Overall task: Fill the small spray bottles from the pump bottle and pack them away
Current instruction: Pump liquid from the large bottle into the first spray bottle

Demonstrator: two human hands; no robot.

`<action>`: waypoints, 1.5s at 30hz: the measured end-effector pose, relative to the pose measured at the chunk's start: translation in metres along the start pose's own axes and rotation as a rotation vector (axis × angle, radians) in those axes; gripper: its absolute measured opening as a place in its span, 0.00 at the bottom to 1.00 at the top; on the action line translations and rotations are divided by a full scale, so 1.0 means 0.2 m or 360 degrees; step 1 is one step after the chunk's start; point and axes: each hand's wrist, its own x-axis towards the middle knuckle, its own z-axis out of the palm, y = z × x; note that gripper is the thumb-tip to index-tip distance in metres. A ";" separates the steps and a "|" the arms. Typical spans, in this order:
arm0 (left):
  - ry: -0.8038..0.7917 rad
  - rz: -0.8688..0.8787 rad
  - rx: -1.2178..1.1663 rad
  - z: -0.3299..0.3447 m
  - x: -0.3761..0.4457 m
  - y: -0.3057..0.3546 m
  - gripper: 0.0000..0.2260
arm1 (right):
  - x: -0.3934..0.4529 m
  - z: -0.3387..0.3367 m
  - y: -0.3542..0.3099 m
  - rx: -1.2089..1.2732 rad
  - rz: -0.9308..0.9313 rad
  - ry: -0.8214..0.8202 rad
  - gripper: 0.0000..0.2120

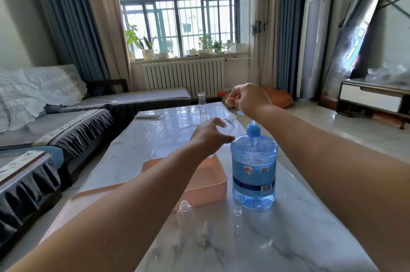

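A blue pump bottle (254, 169), shaped like a small water-cooler jug and roughly two-thirds full, stands on the marble-patterned tabletop (299, 223), just right of a peach tray (213, 185). Two clear small spray bottles, uncapped, stand near the front edge: one (185, 216) by the tray, one (237, 218) before the jug. Another clear bottle (202, 101) stands at the far end. A person's left hand (209, 136) curls its grip round a clear container (228, 124) held beside the pump nozzle. The right hand (249, 98), raised above the pump head, pinches fingers and thumb together; what they hold cannot be told.
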 end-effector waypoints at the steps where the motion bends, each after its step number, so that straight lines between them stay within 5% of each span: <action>1: 0.0004 -0.0001 0.0026 0.01 0.01 0.00 0.17 | 0.01 0.02 0.01 -0.0042 0.0039 -0.0032 0.07; 9: 0.0060 -0.0011 0.0029 0.05 0.07 0.00 0.16 | 0.04 0.02 0.07 -0.0217 0.0277 -0.0327 0.18; 14: 0.0074 0.0027 0.0019 0.08 0.09 0.01 0.18 | 0.06 0.04 0.08 0.0198 0.0470 -0.0378 0.17; 45: -0.0128 0.0191 0.0201 0.02 0.12 0.01 0.16 | 0.10 0.10 0.13 0.0301 0.0272 -0.0529 0.18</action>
